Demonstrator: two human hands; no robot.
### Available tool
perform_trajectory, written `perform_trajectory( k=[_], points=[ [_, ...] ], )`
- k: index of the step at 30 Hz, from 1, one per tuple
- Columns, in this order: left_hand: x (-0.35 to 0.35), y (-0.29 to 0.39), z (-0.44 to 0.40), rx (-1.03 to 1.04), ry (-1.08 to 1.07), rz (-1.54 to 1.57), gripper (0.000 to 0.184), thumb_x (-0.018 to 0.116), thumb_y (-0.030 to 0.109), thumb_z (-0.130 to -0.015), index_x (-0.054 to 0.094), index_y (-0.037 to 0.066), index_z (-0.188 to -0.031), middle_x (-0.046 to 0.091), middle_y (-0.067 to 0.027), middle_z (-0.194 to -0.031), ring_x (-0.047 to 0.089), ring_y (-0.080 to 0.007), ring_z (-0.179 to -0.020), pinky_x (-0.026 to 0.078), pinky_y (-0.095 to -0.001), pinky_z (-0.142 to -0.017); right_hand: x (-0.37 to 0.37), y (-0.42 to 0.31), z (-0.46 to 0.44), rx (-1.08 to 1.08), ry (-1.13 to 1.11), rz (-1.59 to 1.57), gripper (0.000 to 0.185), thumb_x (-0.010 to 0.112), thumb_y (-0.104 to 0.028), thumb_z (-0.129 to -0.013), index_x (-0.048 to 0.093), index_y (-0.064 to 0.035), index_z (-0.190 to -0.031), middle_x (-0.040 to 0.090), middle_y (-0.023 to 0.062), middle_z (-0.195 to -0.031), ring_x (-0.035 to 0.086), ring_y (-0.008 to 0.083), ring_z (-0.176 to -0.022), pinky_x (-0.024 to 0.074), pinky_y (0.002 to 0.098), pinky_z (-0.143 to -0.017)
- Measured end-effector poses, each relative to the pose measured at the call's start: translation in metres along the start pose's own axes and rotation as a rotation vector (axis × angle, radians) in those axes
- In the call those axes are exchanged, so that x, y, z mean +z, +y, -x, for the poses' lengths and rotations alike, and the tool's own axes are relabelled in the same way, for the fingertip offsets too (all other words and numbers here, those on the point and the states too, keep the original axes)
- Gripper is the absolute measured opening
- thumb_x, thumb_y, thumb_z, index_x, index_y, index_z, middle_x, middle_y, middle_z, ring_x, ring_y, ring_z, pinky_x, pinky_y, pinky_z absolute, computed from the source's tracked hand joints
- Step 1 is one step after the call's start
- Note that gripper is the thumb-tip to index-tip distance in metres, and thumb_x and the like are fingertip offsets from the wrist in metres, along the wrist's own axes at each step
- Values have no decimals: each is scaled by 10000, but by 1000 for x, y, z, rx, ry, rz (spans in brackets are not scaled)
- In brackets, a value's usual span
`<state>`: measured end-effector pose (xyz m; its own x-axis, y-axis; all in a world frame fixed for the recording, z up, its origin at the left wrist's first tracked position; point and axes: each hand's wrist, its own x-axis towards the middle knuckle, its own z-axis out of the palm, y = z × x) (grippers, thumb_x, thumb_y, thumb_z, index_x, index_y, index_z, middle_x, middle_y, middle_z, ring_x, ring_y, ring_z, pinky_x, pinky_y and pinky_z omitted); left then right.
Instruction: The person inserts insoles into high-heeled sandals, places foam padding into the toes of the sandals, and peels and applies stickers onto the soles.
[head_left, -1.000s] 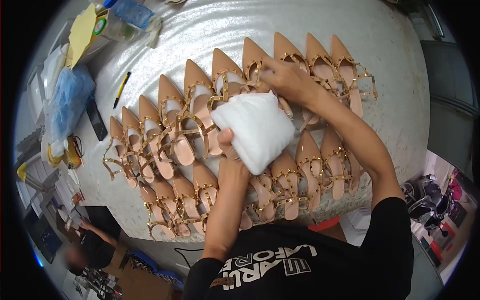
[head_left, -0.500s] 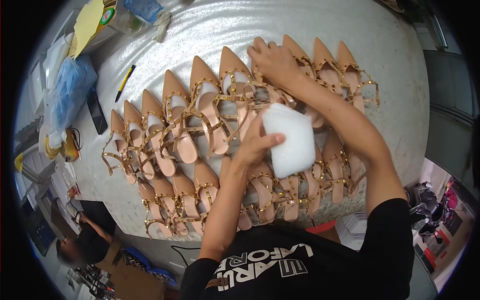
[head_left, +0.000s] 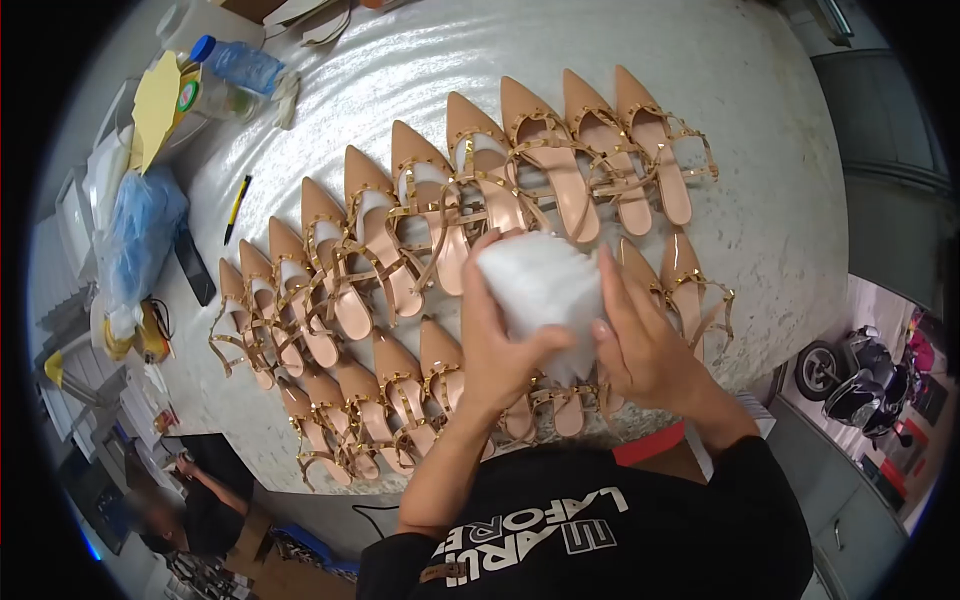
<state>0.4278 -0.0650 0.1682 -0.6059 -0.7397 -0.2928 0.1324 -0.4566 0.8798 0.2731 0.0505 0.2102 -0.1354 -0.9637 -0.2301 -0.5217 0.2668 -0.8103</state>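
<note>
Curling its fingers [head_left: 481, 312] round a probably light, soft white pad [head_left: 541, 282], best held by its edges, the left hand [head_left: 499, 352] holds it near the far shoe row [head_left: 418, 147], the right hand [head_left: 640, 350] straight-fingered alongside, contact unclear.

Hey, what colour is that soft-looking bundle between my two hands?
White: the bundle shows best in the head view.

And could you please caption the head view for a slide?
Left hand holds a white bundle, right hand beside it, above studded shoes.
</note>
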Motion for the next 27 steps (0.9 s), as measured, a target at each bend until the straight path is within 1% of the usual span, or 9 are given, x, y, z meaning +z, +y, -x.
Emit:
perform_trajectory(
  k=[6, 11, 15, 17, 18, 19, 20, 22, 27],
  points=[
    [36, 8, -20, -256, 13, -304, 1143, 971, 344, -614, 244, -24, -1416, 502, -223, -1289, 557, -311, -1192, 495, -411, -994, -24, 2, -1, 143, -107, 77, 866, 527, -336, -1028, 4, 115, -1550, 98, 432, -1566, 198, 515, -1479, 271, 469, -1195],
    [12, -15, -40, -19, -269, -404, 1191, 924, 268, -665, 128, -27, -1500, 473, -232, -1303, 551, -329, -1193, 480, -423, -1004, -49, 20, -2, -54, -303, 21, 776, 461, -251, -1065, -20, 120, -1547, 68, 385, -1599, 123, 478, -1507, 249, 465, -1203],
    [14, -7, -44, 14, -235, -398, 1078, 803, 154, -719, 110, -23, -1526, 457, -229, -1313, 540, -329, -1206, 472, -425, -1014, -35, 33, -2, -59, -66, 21, 663, 520, -152, -1027, 187, 156, -1511, 252, 382, -1557, 373, 472, -1420, 288, 479, -1181],
    [16, -13, -47, -135, -42, -247, 968, 700, 100, -722, 162, -16, -1518, 483, -210, -1283, 541, -313, -1202, 468, -424, -1023, -54, 54, 1, -346, 23, 701, 487, 605, -102, -955, 465, 150, -1347, 508, 363, -1395, 668, 394, -1066, 494, 442, -992],
    [17, -13, -51, -135, -37, -245, 968, 700, 100, -722, 162, -16, -1518, 483, -210, -1283, 541, -313, -1202, 468, -424, -1023, -73, 61, -22, -528, 329, 688, 317, 658, -33, -870, 608, 115, -1146, 668, 284, -1214, 677, 271, -694, 539, 359, -643],
    [19, -13, -56, -154, -62, -46, 957, 712, 112, -717, 192, -16, -1510, 498, -196, -1265, 558, -305, -1172, 480, -428, -1011, -99, 43, -38, -461, 602, 973, 228, 629, -4, -925, 626, 120, -1116, 702, 217, -1148, 684, 218, -715, 524, 316, -598],
    [21, -14, -63, -172, -91, 154, 948, 724, 124, -711, 222, -16, -1502, 512, -181, -1248, 575, -296, -1143, 492, -432, -1000, -122, 42, -49, 53, 824, 640, 297, 600, 60, -887, 642, 52, -1180, 690, 147, -1125, 628, 141, -689, 469, 263, -572],
    [27, -28, -87, -168, -141, 283, 914, 718, 120, -711, 256, -17, -1487, 532, -172, -1230, 596, -294, -1112, 512, -442, -983, -153, 43, -105, -334, 774, 532, 401, 584, 105, -828, 688, -35, -1189, 642, 90, -1135, 621, 128, -769, 486, 257, -649],
    [11, -51, -117, -188, -246, 924, 895, 741, 320, -615, 442, -6, -1394, 550, -213, -1348, 566, -359, -1224, 450, -527, -1096, -97, 111, -186, -308, -14, 210, 324, 608, 118, -754, 777, -75, -952, 598, 63, -1068, 612, 202, -916, 504, 320, -788]
  ],
)
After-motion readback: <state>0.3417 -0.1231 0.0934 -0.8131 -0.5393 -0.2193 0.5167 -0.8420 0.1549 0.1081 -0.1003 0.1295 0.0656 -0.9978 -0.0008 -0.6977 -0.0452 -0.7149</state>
